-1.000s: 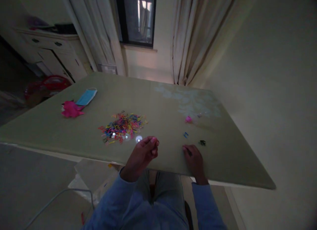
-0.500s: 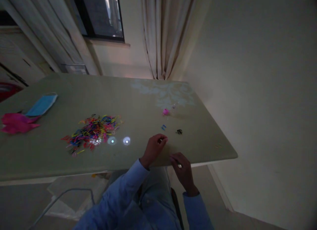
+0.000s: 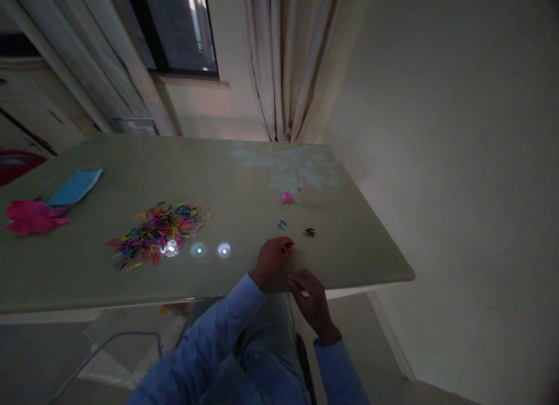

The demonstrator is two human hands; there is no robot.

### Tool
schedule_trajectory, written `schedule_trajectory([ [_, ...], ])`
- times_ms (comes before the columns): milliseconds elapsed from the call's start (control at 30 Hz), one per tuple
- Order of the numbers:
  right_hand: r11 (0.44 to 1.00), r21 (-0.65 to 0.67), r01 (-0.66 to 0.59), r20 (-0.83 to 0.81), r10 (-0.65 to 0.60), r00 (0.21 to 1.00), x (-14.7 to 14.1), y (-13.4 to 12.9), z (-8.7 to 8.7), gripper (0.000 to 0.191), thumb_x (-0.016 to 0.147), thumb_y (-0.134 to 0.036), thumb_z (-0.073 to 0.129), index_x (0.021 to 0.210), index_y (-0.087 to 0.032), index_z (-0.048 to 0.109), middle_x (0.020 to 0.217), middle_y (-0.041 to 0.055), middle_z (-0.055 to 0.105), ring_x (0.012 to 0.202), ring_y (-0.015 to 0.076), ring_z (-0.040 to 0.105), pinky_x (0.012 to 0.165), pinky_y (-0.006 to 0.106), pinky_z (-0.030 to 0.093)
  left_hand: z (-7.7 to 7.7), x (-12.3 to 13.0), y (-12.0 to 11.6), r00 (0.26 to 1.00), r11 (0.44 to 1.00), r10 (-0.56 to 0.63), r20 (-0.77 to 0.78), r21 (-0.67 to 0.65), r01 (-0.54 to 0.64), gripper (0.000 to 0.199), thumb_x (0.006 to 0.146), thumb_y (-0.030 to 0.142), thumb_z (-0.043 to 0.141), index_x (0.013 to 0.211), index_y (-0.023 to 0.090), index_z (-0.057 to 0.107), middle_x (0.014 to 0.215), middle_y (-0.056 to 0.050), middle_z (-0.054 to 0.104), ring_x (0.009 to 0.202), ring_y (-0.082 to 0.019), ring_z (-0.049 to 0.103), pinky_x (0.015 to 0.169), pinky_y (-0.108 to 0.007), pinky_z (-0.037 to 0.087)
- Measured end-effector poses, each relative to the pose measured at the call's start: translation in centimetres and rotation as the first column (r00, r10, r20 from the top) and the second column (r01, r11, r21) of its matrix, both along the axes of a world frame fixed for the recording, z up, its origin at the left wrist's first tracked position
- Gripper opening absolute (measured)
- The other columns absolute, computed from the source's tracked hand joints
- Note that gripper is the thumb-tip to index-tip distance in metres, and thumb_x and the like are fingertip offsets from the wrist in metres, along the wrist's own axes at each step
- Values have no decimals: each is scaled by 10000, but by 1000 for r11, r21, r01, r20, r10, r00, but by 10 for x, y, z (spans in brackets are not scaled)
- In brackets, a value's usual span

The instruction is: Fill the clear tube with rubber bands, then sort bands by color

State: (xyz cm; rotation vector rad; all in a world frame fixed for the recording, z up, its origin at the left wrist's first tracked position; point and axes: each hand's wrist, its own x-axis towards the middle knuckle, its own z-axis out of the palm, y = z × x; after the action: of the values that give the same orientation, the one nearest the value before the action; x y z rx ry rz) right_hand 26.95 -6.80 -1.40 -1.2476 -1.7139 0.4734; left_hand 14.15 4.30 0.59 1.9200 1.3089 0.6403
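My left hand (image 3: 273, 260) is above the table near its front edge, thumb and fingertips pinched together. Lower and to the right, my right hand (image 3: 309, 294) also pinches, its fingertips close to the left hand. Whatever is between the fingers of either hand is too small to make out. Just beyond the hands lie a few small blue pieces (image 3: 282, 224) and a little cluster of black pieces (image 3: 310, 233). Farther back sits a small bright pink item (image 3: 286, 198). To the left spreads a loose pile of small multicoloured loops (image 3: 159, 230), possibly rubber bands.
The glossy greenish table (image 3: 244, 178) reflects several lights. A blue face mask (image 3: 76, 187) and a crumpled pink piece (image 3: 35, 217) lie at the far left. Small yellowish loops (image 3: 379, 257) are near the right corner. A wall (image 3: 458, 160) stands to the right, curtains (image 3: 288, 61) behind.
My right hand has moved slightly left, nearer to my left hand. Both hands stay pinched. The view has shifted a little, and the things on the table lie as before.
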Motion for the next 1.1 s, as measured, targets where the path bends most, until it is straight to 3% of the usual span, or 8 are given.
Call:
schedule_trajectory([
  [200, 1000, 6, -5, 20, 5, 1000, 1, 1, -3, 130, 946, -180, 564, 943, -196, 693, 839, 61, 673, 782, 172, 636, 687, 277, 520, -4, -2, 1, 1000, 999, -1, -18, 48, 2, 198, 857, 252, 603, 986, 182, 737, 956, -63, 762, 832, -194, 684, 810, -300, 503],
  [433, 1000, 23, 1, 45, -3, 999, 1, 1, -5, 150, 949, -180, 557, 980, -209, 701, 854, 60, 686, 800, 178, 641, 715, 296, 525, -6, -5, 2, 994, 1000, 5, 107, -1, -5, 218, 853, 207, 568, 999, 194, 729, 978, -55, 765, 835, -176, 701, 799, -273, 524],
  [633, 999, 32, 28, 61, -30, 998, -1, 2, -4, 133, 944, -201, 573, 954, -213, 705, 839, 53, 690, 780, 175, 645, 700, 287, 528, -8, -26, 3, 982, 998, -62, 179, 14, 60, 260, 829, 161, 579, 1059, 162, 702, 949, -50, 753, 786, -157, 684, 776, -269, 540],
  [767, 998, 26, 52, 61, -53, 997, -4, 4, -1, 139, 948, -208, 562, 951, -210, 702, 845, 55, 692, 786, 176, 654, 700, 282, 532, -2, -33, 2, 998, 995, -56, -4, 87, 56, 322, 848, 132, 564, 1149, 164, 674, 1052, -79, 721, 863, -167, 674, 852, -294, 532],
  [867, 995, 31, 99, 91, -102, 991, -7, 7, -1, 146, 947, -222, 554, 945, -207, 700, 855, 61, 698, 789, 183, 660, 707, 292, 534, 5, -24, 6, 958, 968, -148, -244, 163, 191, 364, 886, 157, 552, 1237, 203, 636, 1172, -109, 667, 1006, -212, 656, 885, -322, 518],
  [967, 991, 41, 130, 133, -134, 982, -10, 7, -4, 159, 950, -236, 545, 929, -200, 698, 838, 64, 696, 771, 187, 655, 697, 301, 533, 9, -10, 14, 881, 934, -224, -417, 165, 316, 244, 942, 236, 510, 1107, 199, 685, 1120, -127, 655, 960, -237, 668, 796, -328, 529],
  [1100, 990, 44, 133, 143, -138, 980, -9, 5, -7, 173, 956, -248, 536, 929, -197, 700, 849, 74, 696, 786, 190, 655, 705, 306, 538, 6, 3, 23, 866, 923, -233, -441, 181, 341, 234, 966, 242, 468, 1007, 159, 683, 1053, -136, 645, 904, -239, 672, 758, -331, 520],
])
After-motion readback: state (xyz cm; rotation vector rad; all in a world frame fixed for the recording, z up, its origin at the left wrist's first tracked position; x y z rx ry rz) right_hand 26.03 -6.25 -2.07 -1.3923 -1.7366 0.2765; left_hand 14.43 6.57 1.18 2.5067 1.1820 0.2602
